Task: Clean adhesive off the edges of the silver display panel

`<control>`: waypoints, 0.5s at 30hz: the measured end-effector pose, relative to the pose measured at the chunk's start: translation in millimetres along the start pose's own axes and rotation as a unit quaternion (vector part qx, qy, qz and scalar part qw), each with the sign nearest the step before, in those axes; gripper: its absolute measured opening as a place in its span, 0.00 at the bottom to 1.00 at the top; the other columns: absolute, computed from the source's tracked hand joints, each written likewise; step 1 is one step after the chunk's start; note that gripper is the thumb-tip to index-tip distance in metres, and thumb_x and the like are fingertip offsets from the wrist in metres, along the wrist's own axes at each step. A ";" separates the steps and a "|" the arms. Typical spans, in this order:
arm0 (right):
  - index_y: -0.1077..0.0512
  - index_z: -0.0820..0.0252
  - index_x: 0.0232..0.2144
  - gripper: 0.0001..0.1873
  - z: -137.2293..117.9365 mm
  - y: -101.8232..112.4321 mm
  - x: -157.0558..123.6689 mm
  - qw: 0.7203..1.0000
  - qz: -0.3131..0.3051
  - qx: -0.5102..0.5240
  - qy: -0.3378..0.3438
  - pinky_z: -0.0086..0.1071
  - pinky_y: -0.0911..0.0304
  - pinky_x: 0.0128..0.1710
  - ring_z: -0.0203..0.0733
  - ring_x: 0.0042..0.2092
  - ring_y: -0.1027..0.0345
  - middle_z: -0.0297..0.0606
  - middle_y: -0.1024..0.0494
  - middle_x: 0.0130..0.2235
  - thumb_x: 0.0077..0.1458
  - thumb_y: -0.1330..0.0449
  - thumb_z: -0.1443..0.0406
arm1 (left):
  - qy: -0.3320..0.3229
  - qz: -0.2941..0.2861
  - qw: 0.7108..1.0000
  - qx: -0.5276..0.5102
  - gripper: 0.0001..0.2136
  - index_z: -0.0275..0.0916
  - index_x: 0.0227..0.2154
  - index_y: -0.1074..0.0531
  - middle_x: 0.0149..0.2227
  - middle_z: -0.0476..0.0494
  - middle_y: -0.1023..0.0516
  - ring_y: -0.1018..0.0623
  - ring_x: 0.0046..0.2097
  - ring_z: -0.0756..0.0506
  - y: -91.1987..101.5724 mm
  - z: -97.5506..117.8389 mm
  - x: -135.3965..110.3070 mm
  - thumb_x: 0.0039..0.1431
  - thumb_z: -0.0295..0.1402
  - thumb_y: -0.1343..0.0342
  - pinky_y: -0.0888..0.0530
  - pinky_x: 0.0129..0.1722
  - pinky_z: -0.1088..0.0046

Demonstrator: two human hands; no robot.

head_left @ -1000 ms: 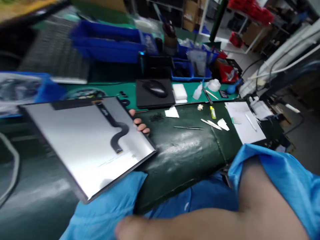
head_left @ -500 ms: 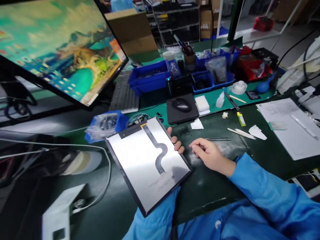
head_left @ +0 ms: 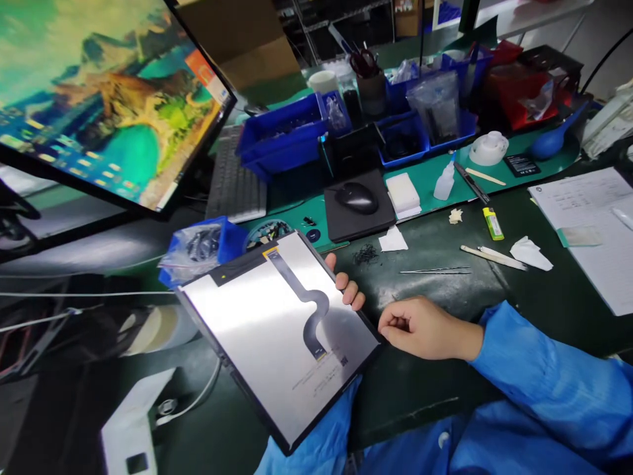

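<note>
My left hand (head_left: pixel 349 290) is closed on a tablet display panel (head_left: pixel 267 330), its fingertips curled over the right edge and its palm hidden underneath. The panel's silvery back faces up, tilted, with a dark S-shaped ribbon cable (head_left: pixel 317 305) lying on it and a black strip along the top. Beside the panel's lower right corner is my right hand (head_left: pixel 420 326), thumb and fingers curled together. Whether anything small is pinched there I cannot make out. Beyond that hand, thin metal tweezers (head_left: pixel 435 271) lie on the dark green table.
A monitor (head_left: pixel 113 112) stands left, and a mouse (head_left: pixel 357 197) sits ahead on its pad. Blue bins (head_left: pixel 284 142) line the back. To the right lie wooden sticks (head_left: pixel 494 257), a yellow-green lighter (head_left: pixel 493 224) and papers (head_left: pixel 588 224). A white cable (head_left: pixel 198 392) is at left.
The view has shifted and come nearer. My right hand has moved down toward the panel's lower right corner, its fingers curled tighter. My left hand still holds the panel.
</note>
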State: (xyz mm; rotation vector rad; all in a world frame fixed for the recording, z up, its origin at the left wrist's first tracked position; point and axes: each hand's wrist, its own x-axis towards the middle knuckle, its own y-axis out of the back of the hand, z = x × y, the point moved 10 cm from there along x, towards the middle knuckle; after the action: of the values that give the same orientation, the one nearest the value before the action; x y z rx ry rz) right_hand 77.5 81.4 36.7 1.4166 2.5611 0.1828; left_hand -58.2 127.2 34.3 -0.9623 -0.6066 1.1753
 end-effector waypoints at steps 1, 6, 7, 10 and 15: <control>0.21 0.59 0.33 0.06 1.8 -0.9 0.4 1.000 -0.003 0.003 -0.004 0.27 0.38 0.31 0.33 0.29 0.32 0.30 0.22 0.28 0.59 0.39 0.69 | -0.006 0.010 1.000 0.005 0.23 0.39 0.57 0.22 0.35 0.45 0.25 0.26 0.33 0.48 0.4 0.6 -0.6 0.64 0.46 0.37 0.25 0.33 0.69; 0.21 0.60 0.33 0.06 10.1 -3.7 2.7 0.999 -0.007 0.031 -0.021 0.27 0.37 0.31 0.34 0.30 0.31 0.31 0.21 0.29 0.59 0.39 0.67 | 0.006 0.040 0.998 0.051 0.24 0.41 0.55 0.22 0.35 0.45 0.26 0.27 0.33 0.47 -2.7 -1.8 -5.1 0.59 0.46 0.32 0.24 0.33 0.68; 0.21 0.60 0.33 0.05 11.3 -4.1 3.2 0.999 -0.006 0.035 -0.021 0.27 0.37 0.31 0.34 0.30 0.31 0.32 0.21 0.29 0.59 0.39 0.67 | 0.008 0.043 0.998 0.051 0.24 0.41 0.56 0.22 0.36 0.44 0.26 0.27 0.34 0.47 -2.7 -1.9 -5.7 0.59 0.47 0.33 0.24 0.34 0.67; 0.21 0.60 0.32 0.05 15.3 -4.7 4.3 0.999 -0.003 0.036 -0.024 0.27 0.36 0.32 0.35 0.30 0.31 0.32 0.21 0.29 0.58 0.38 0.68 | 0.034 0.044 0.998 0.042 0.25 0.43 0.57 0.25 0.37 0.45 0.27 0.27 0.34 0.46 -1.1 -7.2 -5.8 0.60 0.48 0.35 0.25 0.34 0.66; 0.21 0.61 0.32 0.04 21.8 -5.4 5.6 0.999 -0.013 0.015 -0.042 0.28 0.37 0.32 0.35 0.30 0.31 0.32 0.21 0.29 0.56 0.38 0.68 | 0.026 0.080 0.994 0.064 0.22 0.44 0.55 0.27 0.33 0.49 0.27 0.26 0.30 0.48 5.9 -18.5 -0.7 0.62 0.48 0.37 0.27 0.30 0.69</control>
State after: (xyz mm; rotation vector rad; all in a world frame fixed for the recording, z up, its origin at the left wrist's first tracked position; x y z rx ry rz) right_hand 75.4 83.5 13.7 1.3696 2.5225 0.0790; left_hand -46.0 121.4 20.3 -0.9414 -0.4128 1.3122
